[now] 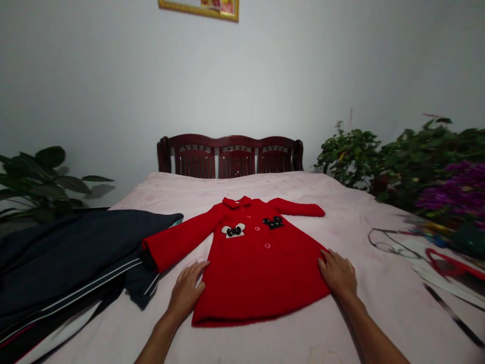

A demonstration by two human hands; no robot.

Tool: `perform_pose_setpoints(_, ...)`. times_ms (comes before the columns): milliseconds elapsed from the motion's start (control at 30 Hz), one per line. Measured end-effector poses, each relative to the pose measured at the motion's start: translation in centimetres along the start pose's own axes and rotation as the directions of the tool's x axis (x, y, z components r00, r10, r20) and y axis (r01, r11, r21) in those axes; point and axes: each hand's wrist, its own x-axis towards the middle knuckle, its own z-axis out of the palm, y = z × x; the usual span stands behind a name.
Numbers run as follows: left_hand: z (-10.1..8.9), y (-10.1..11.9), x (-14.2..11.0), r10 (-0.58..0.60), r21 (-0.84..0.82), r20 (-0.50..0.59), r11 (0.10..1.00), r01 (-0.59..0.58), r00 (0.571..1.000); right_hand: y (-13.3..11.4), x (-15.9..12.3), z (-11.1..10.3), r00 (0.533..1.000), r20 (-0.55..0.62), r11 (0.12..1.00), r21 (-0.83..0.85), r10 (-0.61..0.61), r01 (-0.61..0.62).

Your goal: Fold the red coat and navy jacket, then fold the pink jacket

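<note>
A red long-sleeved coat [242,263] lies spread face up on the bed, collar toward the headboard and hem toward me. It has light-rimmed buttons down the front, a white mouse-head patch with a black bow [234,231] and a black dotted mouse-head patch [273,222]. My left hand [187,288] touches the coat's left edge near the hem, thumb and fingers apart. At the opposite edge, my right hand [339,274] rests its fingertips on the cloth, fingers loosely stretched. The coat's left sleeve end overlaps dark clothing.
Dark navy clothes with white stripes [76,258] are heaped at left on the pink bedsheet [303,333]. At right lie eyeglasses [394,247], a red-framed object [450,265] and a dark strip [452,313]. Plants flank the bed; a wooden headboard [237,156] stands behind.
</note>
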Motion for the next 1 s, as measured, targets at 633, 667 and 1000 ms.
perform_pose_setpoints(633, 0.6, -0.8, -2.5, 0.028, 0.049, 0.061, 0.998, -0.031, 0.998, 0.3, 0.3, 0.4, 0.998, -0.054, 0.995, 0.098, 0.018, -0.012)
perform_pose_setpoints(667, 0.6, -0.8, -2.4, 0.033, 0.044, 0.055, 0.998, -0.035, 0.998, 0.3, 0.4, 0.6, 0.998, -0.054, 0.996, 0.093, 0.016, -0.011)
perform_pose_setpoints(1000, 0.1, -0.5, -2.3, 0.051, 0.007, 0.021, 0.999, -0.052, 0.998, 0.7, 0.7, 1.1, 0.999, -0.045, 0.993, 0.116, 0.021, -0.015)
